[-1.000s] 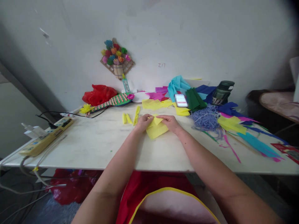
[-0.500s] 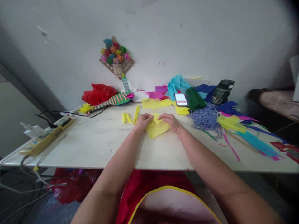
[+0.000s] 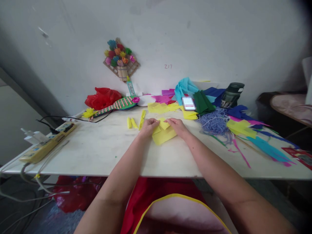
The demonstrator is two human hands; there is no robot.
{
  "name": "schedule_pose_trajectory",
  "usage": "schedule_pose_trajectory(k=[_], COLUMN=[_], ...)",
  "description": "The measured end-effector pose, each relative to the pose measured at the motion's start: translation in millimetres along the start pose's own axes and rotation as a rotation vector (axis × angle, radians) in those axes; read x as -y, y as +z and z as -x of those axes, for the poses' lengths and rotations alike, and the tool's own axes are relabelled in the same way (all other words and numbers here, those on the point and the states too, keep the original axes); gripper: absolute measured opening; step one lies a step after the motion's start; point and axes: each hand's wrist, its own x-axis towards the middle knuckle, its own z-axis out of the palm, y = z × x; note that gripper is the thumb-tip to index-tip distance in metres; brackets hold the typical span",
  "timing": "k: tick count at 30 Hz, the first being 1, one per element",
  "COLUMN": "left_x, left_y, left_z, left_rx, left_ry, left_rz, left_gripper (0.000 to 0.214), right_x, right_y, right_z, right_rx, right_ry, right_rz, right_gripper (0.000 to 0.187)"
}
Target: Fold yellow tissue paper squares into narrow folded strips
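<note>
Between my hands is a sheet of yellow crepe paper (image 3: 164, 136), partly folded over at its upper side and held just above the white table (image 3: 97, 146). My left hand (image 3: 149, 127) pinches its left edge with thumb and fingers. At the upper right my right hand (image 3: 177, 126) pinches the paper too, fingertips closed on it. Just left of my left hand lie several small folded yellow paper pieces (image 3: 142, 119). More flat yellow paper (image 3: 158, 107) rests beyond my hands.
On the right are a tangle of purple yarn (image 3: 214, 122), a dark green folded cloth or paper (image 3: 203, 103), a dark bottle (image 3: 232, 95) and coloured strips. A power strip (image 3: 48, 143) with cables sits at the left edge. Red plastic (image 3: 103, 98) lies at the back left.
My right hand has shifted slightly left along the yellow paper, closer to my left hand. Both hands keep their pinch on it; the rest looks the same.
</note>
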Motion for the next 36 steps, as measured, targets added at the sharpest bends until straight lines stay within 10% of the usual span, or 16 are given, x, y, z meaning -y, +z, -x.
schedule_pose_trajectory(k=[36], left_x=[6.8], left_y=[-6.5], left_z=[-6.3], left_rx=[0.027], left_ry=[0.054], left_rz=[-0.294], left_gripper=[0.041], right_x=[8.5], right_y=[1.7], right_z=[5.2], right_rx=[0.095], right_ry=[0.071], right_rz=[0.019], right_gripper=[0.027])
